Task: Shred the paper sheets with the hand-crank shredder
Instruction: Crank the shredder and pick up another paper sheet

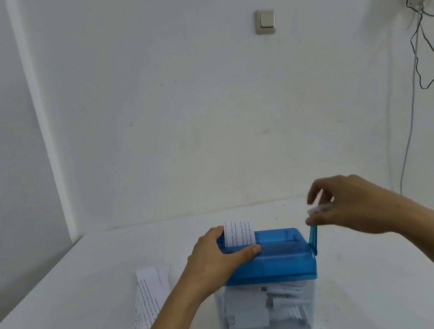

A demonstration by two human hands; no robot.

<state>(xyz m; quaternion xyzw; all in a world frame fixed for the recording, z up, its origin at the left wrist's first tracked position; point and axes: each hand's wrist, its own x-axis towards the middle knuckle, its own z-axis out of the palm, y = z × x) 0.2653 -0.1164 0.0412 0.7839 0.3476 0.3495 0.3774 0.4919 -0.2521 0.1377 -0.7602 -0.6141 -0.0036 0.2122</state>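
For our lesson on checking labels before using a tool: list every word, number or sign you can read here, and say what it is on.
Sheet standing in the slot: printed lines, too blurred to read.
Loose sheets at the left: printed lines, too small to read.
Shredder and crank: no label visible.
Nothing can be quoted.

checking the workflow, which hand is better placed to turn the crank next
Right: the right hand pinches the crank handle, while the left hand holds the blue lid beside the paper strip.
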